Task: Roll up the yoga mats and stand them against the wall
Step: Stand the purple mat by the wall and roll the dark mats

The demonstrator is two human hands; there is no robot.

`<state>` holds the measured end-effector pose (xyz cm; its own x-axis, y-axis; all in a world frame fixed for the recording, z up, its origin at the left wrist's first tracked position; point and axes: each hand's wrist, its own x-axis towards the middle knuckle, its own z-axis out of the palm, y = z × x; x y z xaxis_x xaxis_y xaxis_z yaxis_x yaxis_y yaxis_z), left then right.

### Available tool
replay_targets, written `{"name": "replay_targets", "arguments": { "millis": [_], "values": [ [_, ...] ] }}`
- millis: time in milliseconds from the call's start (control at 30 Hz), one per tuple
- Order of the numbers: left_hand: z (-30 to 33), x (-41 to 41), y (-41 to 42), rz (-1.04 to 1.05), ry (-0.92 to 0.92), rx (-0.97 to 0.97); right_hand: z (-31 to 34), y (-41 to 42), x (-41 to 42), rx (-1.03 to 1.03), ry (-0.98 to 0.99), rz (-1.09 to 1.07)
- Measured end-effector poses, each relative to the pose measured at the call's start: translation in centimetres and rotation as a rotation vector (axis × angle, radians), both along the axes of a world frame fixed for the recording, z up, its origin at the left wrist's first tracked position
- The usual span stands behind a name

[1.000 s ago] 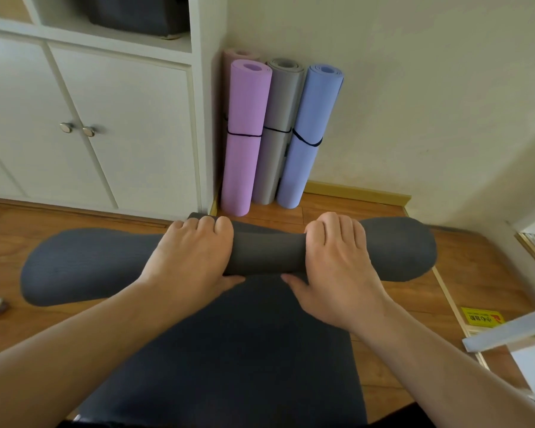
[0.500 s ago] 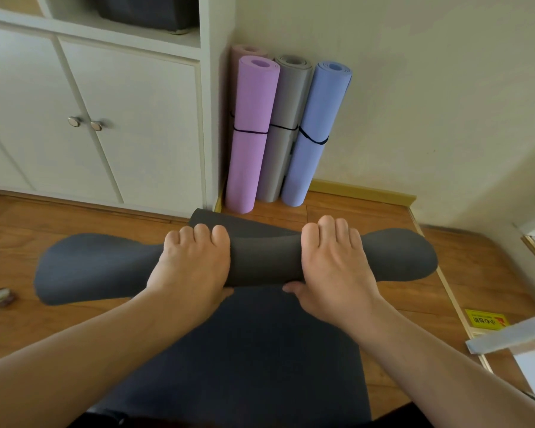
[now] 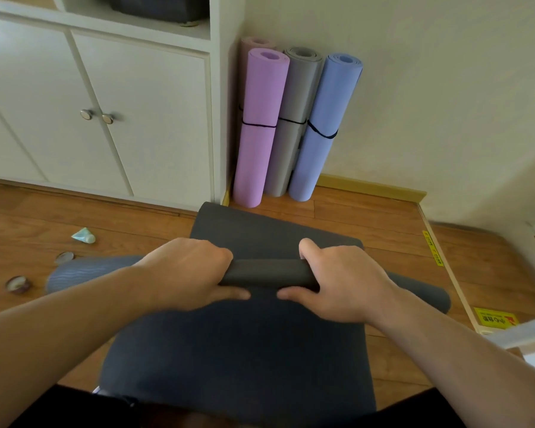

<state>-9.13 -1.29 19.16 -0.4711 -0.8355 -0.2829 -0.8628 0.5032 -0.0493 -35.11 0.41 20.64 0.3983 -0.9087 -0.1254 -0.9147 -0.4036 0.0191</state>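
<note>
1. Dark grey mat (image 3: 238, 350), faintly ribbed.
2. Standing rolls: lilac mat (image 3: 258, 125), light grey mat (image 3: 294, 118), periwinkle blue mat (image 3: 325, 125), each with a black band.
3. White cabinet (image 3: 121, 112); orange-brown wooden floor (image 3: 491, 264).

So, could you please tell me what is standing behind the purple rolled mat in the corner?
A pinkish rolled mat stands behind the purple mat; only its top shows, the rest is covered.

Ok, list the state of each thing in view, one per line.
dark grey mat: partly rolled, the rest flat on the floor
left hand: grips the roll
right hand: grips the roll
purple mat: rolled, banded, standing in the corner
grey mat: rolled, banded, standing
blue mat: rolled, banded, leaning on the wall
cabinet doors: closed
</note>
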Motion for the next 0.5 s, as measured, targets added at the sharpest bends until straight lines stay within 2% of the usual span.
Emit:
{"name": "replay_targets", "arguments": {
  "millis": [200, 267, 367, 433, 500],
  "values": [
    [0.5, 0.7, 1.0, -0.063, 0.151, 0.155, -0.3, 0.4, -0.6, 0.253, 0.015, 0.041],
    [0.2, 0.7, 1.1, -0.075, 0.15, 0.143, -0.6, 0.4, -1.2, 0.189, 0.051, 0.065],
    [-0.4, 0.1, 0.8, -0.071, 0.084, -0.024, -0.8, 0.5, -1.5, -0.018, 0.113, 0.062],
    [-0.8, -0.3, 0.6, -0.04, 0.029, -0.142, -1.1, 0.8, -1.1, -0.137, 0.087, 0.009],
    [-1.2, -0.5, 0.7, -0.026, -0.013, -0.199, -1.5, 1.2, -0.4, -0.172, 0.035, -0.039]
  ]
}}
